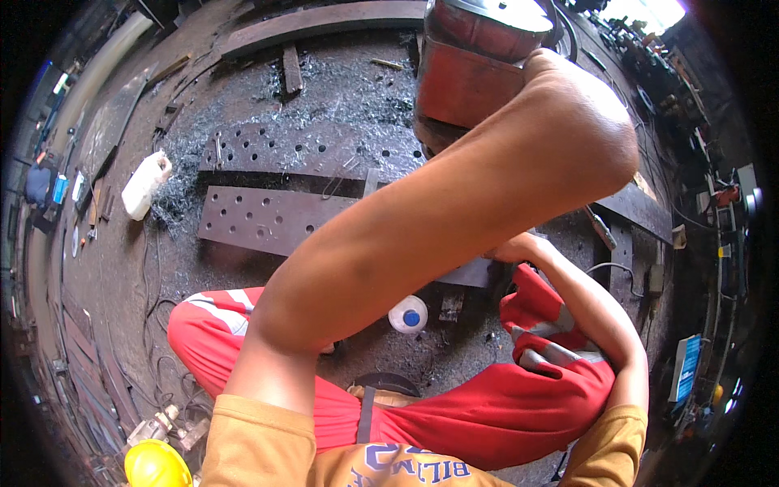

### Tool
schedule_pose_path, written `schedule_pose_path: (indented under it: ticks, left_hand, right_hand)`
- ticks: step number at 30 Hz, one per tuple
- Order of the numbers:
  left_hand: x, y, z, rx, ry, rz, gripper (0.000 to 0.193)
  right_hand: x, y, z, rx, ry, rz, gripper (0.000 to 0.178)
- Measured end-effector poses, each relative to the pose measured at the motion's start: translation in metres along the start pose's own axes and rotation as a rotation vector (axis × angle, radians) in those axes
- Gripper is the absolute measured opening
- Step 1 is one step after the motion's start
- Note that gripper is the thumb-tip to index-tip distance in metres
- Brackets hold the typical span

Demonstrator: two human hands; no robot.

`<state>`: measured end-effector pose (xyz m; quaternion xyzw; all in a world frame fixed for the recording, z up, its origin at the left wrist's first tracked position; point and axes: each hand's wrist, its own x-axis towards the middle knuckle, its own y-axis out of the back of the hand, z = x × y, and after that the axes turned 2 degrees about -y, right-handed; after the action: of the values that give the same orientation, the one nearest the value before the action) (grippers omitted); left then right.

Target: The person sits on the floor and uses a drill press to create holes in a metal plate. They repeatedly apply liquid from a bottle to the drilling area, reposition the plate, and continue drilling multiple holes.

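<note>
My left arm crosses the picture from lower left to upper right and bends back at the elbow. Its far end, with my left hand [539, 66], meets the side of a scuffed red machine housing [466, 81]; the fingers do not show. Beneath that arm, my right hand [515, 247] shows only in part, by my red trouser leg, and its fingers are hidden. Nearby lie two dark steel plates with drilled holes, the farther plate [272, 152] strewn with metal shavings and the nearer plate [268, 219] beside it.
A white round container with a blue centre [407, 315] stands between my legs. To the left lies a white plastic jug [146, 187]. A spanner [217, 150] rests on the farther plate. Steel bars [324, 24], cables and shavings cover the floor. A yellow hard hat [157, 464] sits lower left.
</note>
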<state>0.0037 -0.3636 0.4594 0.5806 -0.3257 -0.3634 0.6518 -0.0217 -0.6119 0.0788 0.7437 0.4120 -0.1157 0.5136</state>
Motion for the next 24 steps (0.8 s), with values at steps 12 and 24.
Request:
schedule_pose_path:
  ticks: [12, 24]
  left_hand:
    - [-0.007, -0.029, -0.016, 0.153, -0.248, 0.482, 0.023]
    - [-0.005, -0.056, -0.027, 0.238, -0.344, 0.856, 0.016]
  right_hand:
    - [-0.002, -0.003, 0.001, 0.017, 0.028, 0.053, 0.041]
    - [0.002, -0.006, 0.008, 0.014, 0.034, 0.046, 0.04]
